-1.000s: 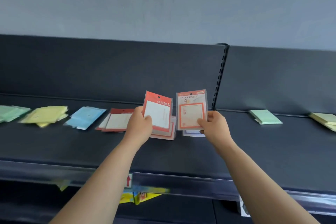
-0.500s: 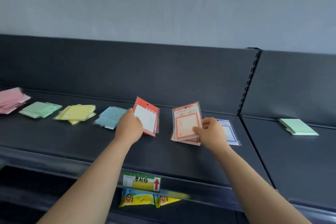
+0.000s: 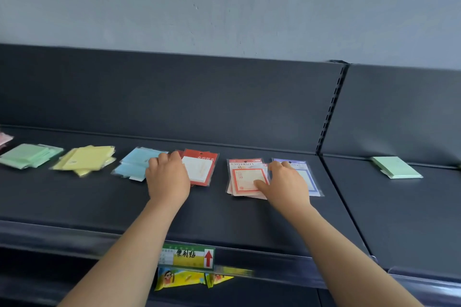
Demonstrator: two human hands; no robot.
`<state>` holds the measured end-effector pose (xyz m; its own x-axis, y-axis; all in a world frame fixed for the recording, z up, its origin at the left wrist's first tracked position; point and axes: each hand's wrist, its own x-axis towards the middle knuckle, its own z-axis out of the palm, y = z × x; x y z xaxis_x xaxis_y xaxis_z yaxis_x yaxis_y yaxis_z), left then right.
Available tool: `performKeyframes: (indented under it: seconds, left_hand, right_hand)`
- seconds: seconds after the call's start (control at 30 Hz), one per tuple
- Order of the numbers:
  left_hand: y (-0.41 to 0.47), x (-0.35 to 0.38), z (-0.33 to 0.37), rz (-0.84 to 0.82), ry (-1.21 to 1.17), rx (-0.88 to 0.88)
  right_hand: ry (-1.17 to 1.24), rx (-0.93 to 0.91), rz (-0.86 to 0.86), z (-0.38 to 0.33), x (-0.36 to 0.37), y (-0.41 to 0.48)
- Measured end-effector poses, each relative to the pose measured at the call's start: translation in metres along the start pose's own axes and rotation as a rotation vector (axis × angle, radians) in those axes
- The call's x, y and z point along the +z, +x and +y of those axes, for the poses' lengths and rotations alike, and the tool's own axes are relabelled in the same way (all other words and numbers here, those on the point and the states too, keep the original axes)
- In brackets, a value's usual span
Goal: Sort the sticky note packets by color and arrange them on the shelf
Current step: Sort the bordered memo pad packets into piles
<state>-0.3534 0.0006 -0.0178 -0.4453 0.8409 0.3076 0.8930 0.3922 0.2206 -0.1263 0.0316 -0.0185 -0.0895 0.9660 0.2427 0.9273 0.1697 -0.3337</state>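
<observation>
Plainly the risks sit in the middle of the row laid along the dark shelf [image 3: 224,214]. At the view's far nine o'clock edge a sliver of pink packets [image 3: 5,138] shows, then a loose green pile [image 3: 30,158], a fanned yellow pile [image 3: 84,159] and a blue pile [image 3: 136,164], each apart from its neighbour. The left hand [image 3: 167,179] lies knuckles-up on the nine o'clock edge of the red packets [image 3: 202,167], fingers bent, its outer side over the blue pile's three o'clock edge. The thumb is hidden, so whether it pinches the red packets or only presses them cannot be told. Since the wrappers look glossy, a careless pull-back could likely drag a red packet onto the blue ones or nudge the blue pile askew. The right hand [image 3: 287,184] holds the orange-bordered packets [image 3: 247,177], thumb flat on the top one's face and fingers curled round their three o'clock edge. That stack is already splayed, so sideways pressure may fan it further. The purple packet [image 3: 308,177] lies partly under this hand, touching the orange stack, and could shift with it. Well apart at three o'clock, on the next bay, a lone green packet [image 3: 396,167] lies far from its colour's pile and might be overlooked.
</observation>
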Motion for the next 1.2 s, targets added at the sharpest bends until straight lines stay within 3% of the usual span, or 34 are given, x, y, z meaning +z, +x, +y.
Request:
performKeyframes:
  seconds: [0.23,0.57,0.93,1.2]
  left_hand:
    - [-0.009,-0.015,0.042,0.087,-0.065,0.252]
    - [-0.058,-0.011,0.151,0.007,-0.145,0.543]
    - [-0.118,0.016,0.319,-0.139,-0.266,0.733]
    - [-0.137,0.060,0.432,-0.278,-0.204,0.802]
  right_hand:
    - [-0.010,-0.055,0.133,0.023,-0.019,-0.005]
    - [-0.063,0.058,0.186,0.100,-0.061,-0.027]
    - [-0.136,0.216,0.204,0.264,-0.121,-0.046]
    - [-0.196,0.333,0.160,0.393,-0.162,-0.057]
